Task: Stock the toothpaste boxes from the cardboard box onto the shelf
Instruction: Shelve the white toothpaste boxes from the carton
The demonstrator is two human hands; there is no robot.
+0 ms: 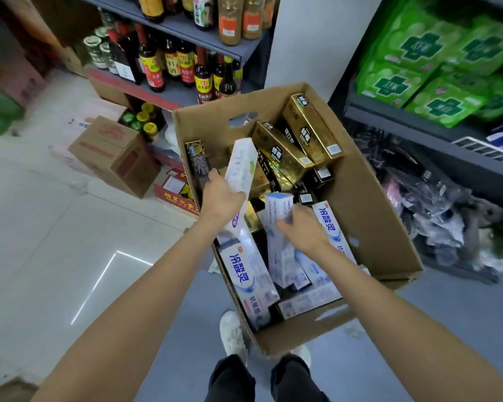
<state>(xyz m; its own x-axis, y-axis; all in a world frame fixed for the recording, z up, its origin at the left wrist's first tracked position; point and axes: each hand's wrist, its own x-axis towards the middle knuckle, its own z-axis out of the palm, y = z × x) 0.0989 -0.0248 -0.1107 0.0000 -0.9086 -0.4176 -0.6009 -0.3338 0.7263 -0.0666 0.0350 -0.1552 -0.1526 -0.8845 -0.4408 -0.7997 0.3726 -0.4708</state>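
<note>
Both hands are shown reaching down into the cardboard box [369, 204], which stands open on the floor [41, 227] just ahead of the person's shoes. A white toothpaste box [241, 166] is held by the left hand [219, 198], with the fingers wrapped around its lower half and its upper end tilted up out of the carton. A pale blue toothpaste box [279, 206] is gripped at its upper end by the right hand [301, 227]; this box is stood nearly upright among the others and is not yet lifted clear.

The task is judged to be at an early or middle stage. The carton is seen to be well filled: gold toothpaste boxes [296, 140] are piled slantwise at the far end, a dark toothpaste box [198, 163] is leant against the left wall, and blue-and-white toothpaste boxes [244, 280] are laid at the near end. No toothpaste can be made out on any shelf in view, so the number already stocked cannot be told. Everything in the carton, and the two boxes in the hands, is left to be placed.

To the right, a dark shelf [404, 120] is loaded with green packets [436, 62], and black plastic-wrapped goods [436, 204] are heaped on the floor beneath it, close beside the carton. To the left, a second shelf unit is filled with sauce bottles [172, 65], with a closed brown carton [114, 155] set on the floor near it. Which shelf is meant for the toothpaste cannot be told.
</note>
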